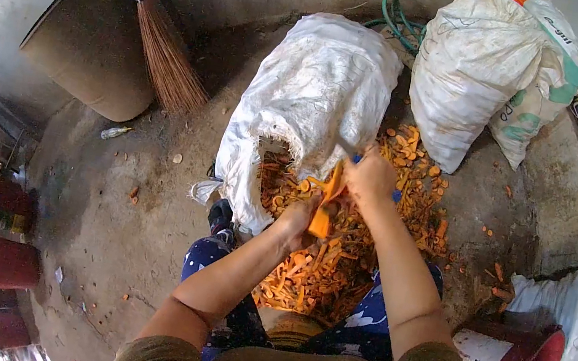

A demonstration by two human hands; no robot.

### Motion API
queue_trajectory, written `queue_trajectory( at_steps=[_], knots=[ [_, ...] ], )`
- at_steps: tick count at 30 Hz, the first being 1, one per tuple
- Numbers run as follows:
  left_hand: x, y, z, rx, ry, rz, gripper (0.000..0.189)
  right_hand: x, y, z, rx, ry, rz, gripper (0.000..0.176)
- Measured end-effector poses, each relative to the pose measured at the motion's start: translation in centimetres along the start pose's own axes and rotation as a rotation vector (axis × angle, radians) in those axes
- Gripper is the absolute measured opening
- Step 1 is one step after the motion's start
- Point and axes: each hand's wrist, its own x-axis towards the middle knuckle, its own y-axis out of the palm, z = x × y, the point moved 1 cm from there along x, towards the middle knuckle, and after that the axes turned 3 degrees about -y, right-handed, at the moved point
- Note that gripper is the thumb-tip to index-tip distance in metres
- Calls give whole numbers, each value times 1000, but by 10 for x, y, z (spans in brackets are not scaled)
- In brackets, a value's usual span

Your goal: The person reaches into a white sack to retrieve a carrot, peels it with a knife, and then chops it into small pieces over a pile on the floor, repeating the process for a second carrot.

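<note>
We note a stained concrete floor [111, 226]. Lying directly on it: a heap of orange peelings [324, 268], an open white sack [312, 92], a second full sack [479, 67], a green hose [393, 5], red buckets [10, 261].

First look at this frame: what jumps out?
Centre frame, a heap of orange carrot peelings lies on the grey concrete floor between the person's knees. Over it the left hand holds a long orange carrot while the right hand closes on a small tool, mostly hidden. Just behind lies an open white woven sack, and a brown straw broom leans on a big brown barrel at upper left.
</note>
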Motion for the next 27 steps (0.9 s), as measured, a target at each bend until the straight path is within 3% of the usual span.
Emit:
queue_trajectory(
  at_steps=[2, 4, 7, 10, 11, 14, 17, 21, 24, 27],
  knots=[
    [-3, -2, 1, 147, 17, -18, 32, 17, -3, -25, 87, 168, -44, 48],
    [1, -7, 5, 8, -78, 135, 33, 29, -7, -47, 38, 252, -26, 47],
    [-2, -8, 0, -206, -97, 178, 34, 33, -11, -52, -50, 377, 18, 46],
    [19, -25, 2, -225, -44, 142, 35, 21, -10, -32, 231, 301, -67, 41],
    [20, -25, 1, -322, -37, 125, 35, 18, -4, -22, 44, 194, -157, 39],
    [20, -21, -1, -353, -13, 96, 34, -1, 5, -1, 300, 2, -82, 36],
    [10, -8, -6, -229, -19, -53, 33, -9, 0, 11, 108, -121, -7, 43],
    [27, -15, 5, -263, -13, 55, 34, -12, 6, 13, 22, -142, -31, 44],
    [5, 4, -4, -243, -46, -11, 33, -10, 8, 11, 57, -130, 46, 47],
    [-1, -1, -3, -34, -46, -58, 34, -2, 7, 1, -34, -97, 30, 47]
  ],
)
